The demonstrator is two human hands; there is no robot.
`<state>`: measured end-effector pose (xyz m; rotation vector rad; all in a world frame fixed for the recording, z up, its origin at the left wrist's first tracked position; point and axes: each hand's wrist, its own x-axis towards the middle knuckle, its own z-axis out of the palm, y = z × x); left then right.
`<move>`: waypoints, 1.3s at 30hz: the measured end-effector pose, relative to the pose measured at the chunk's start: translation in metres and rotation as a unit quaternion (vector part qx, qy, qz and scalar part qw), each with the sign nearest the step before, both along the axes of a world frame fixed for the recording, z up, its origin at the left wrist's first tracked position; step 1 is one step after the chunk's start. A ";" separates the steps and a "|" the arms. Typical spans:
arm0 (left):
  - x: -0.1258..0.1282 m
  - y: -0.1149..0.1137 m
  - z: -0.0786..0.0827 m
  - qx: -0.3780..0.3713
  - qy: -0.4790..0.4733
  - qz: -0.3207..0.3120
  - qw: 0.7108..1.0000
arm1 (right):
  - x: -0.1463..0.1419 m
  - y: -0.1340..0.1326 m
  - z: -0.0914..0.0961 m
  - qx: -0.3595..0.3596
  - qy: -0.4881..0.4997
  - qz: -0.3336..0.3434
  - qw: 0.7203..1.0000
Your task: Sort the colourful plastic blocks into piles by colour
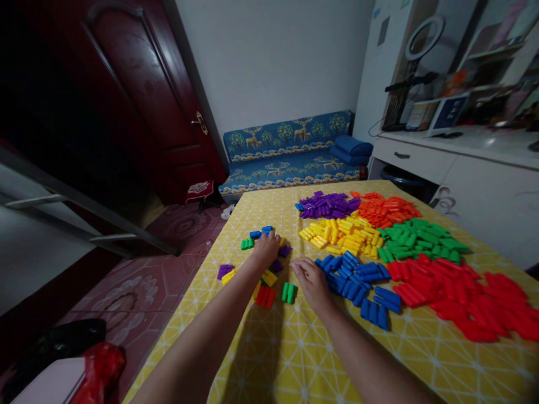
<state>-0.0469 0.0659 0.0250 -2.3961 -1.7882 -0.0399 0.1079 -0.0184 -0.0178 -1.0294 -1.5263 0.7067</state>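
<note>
My left hand reaches over a loose group of mixed-colour plastic blocks, palm down and fingers somewhat apart. Its fingertips are at a blue block; whether they press on it I cannot tell. Around it lie a green block, purple blocks, a yellow block and an orange-red block. My right hand hovers or rests at the left edge of the blue block pile, its fingers curled together; anything inside is hidden. Just left of it is another green block.
Across the yellow-patterned table spread piles of purple, yellow, orange, green and red blocks. Behind stands a blue patterned sofa. A white cabinet is at the right.
</note>
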 end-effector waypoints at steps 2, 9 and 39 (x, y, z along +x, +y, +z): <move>0.001 0.004 0.003 -0.009 0.007 -0.007 1.000 | 0.000 0.000 -0.001 0.003 -0.001 -0.002 1.000; 0.007 0.005 0.005 -0.020 0.016 -0.015 1.000 | 0.000 0.000 0.000 0.002 -0.009 0.005 1.000; 0.034 -0.072 -0.008 -0.022 -0.571 0.029 0.820 | 0.002 -0.004 0.002 -0.035 0.107 -0.078 0.991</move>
